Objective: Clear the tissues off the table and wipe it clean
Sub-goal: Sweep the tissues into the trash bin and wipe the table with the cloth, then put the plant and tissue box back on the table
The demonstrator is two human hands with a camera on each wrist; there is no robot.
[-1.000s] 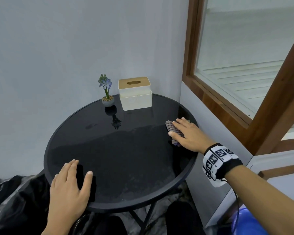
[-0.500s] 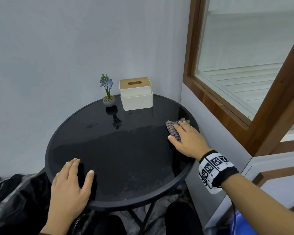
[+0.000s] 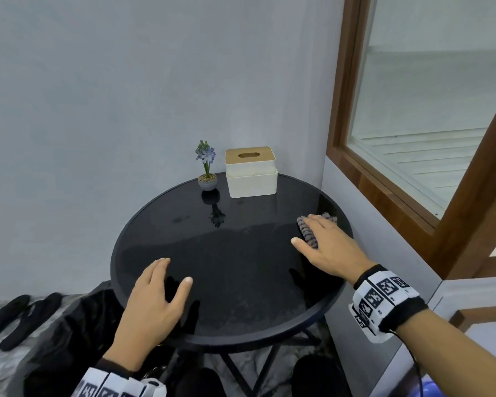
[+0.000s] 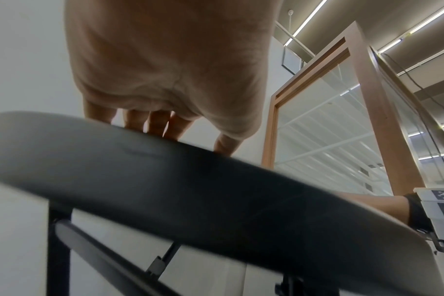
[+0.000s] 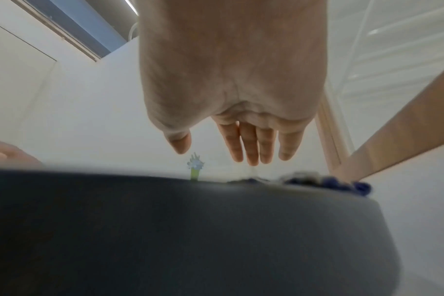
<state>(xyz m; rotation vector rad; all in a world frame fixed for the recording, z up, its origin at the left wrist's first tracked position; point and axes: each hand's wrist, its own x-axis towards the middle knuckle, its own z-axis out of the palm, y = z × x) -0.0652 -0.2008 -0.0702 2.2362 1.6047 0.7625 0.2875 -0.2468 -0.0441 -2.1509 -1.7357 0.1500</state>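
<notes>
A round black table (image 3: 241, 282) fills the middle of the head view. At its right edge lies a grey knitted cloth (image 3: 308, 236). My right hand (image 3: 324, 239) is over the cloth with straight fingers. The right wrist view shows this hand (image 5: 241, 130) with spread fingers (image 5: 251, 148), a little above the cloth (image 5: 330, 182) and the table rim (image 5: 165, 220). My left hand (image 3: 155, 299) rests flat on the near left of the tabletop. In the left wrist view its fingers (image 4: 155, 124) lie over the rim (image 4: 216, 190). I see no loose tissues on the table.
A white tissue box with a wooden lid (image 3: 251, 171) and a small potted blue flower (image 3: 207, 167) stand at the table's far edge against the wall. A wood-framed window (image 3: 384, 181) is close on the right. Black slippers (image 3: 12, 316) and a black bag (image 3: 69, 339) lie low on the left.
My right hand has drawn back slightly over the cloth, so more cloth shows beyond the fingertips. The left hand stays in place. The head view has shifted a little.
</notes>
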